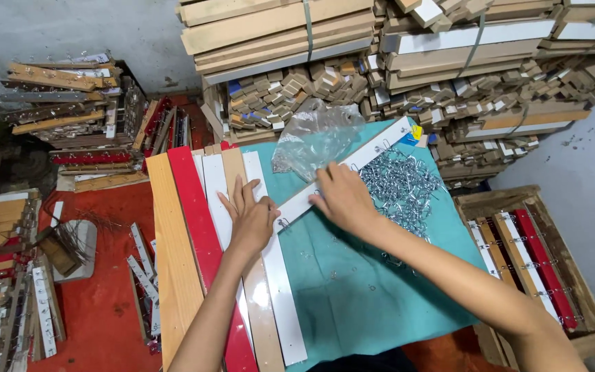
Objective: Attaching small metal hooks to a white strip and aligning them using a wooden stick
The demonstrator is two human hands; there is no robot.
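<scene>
Nearby, metal hooks [401,189] and plastic bag [315,138] crowd the right hand [342,200].

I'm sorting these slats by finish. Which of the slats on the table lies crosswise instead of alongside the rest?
The white slat under both hands, the left hand and right hand. It runs diagonally across the teal cloth; the others lie parallel.

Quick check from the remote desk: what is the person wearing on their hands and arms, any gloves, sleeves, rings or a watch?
Nothing that shows. The left hand and the right hand are bare, without gloves, and no ring shows on the visible fingers. Both forearms are uncovered as far as the bottom edge of the head view, with no sleeve, watch, wristband or bracelet in sight.
</scene>
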